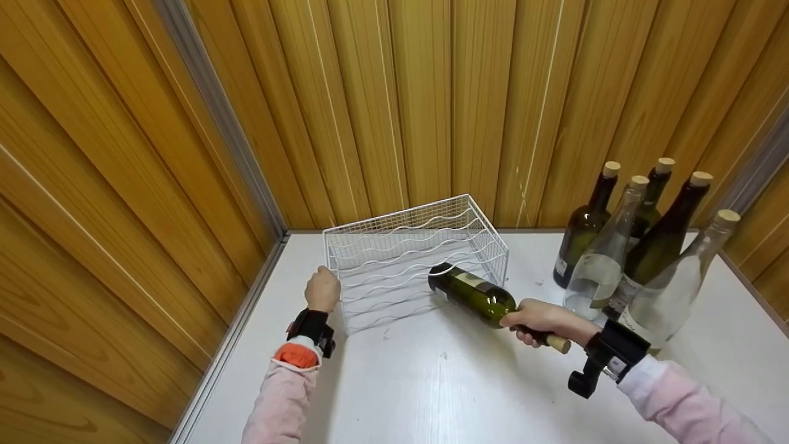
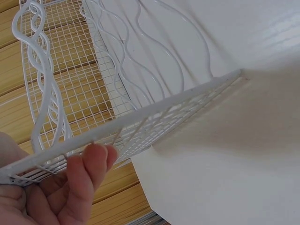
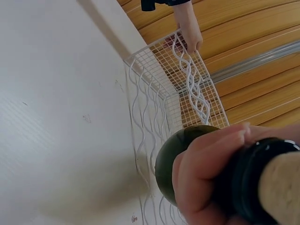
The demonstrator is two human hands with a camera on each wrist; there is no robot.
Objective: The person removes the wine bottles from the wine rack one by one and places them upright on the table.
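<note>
A white wire rack (image 1: pixel 394 265) with wavy cross wires stands on the white table against the wooden wall. My left hand (image 1: pixel 323 290) grips the rack's left side panel; the left wrist view shows the fingers (image 2: pixel 89 168) curled round its edge wire. In my right hand (image 1: pixel 542 319) is a dark green wine bottle (image 1: pixel 471 290), held by the neck, with its cork (image 1: pixel 558 343) pointing toward me. The bottle lies tilted, its base at the rack's front right, among the wavy wires. Whether the base touches a wire I cannot tell.
Several corked bottles stand upright at the right: a dark one (image 1: pixel 582 240), a clear one (image 1: pixel 595 271), another dark one (image 1: pixel 662 240) and a clear one (image 1: pixel 669 296) nearest me. Wooden panel walls (image 1: pixel 419 111) close off the back and sides of the table (image 1: pixel 419 394).
</note>
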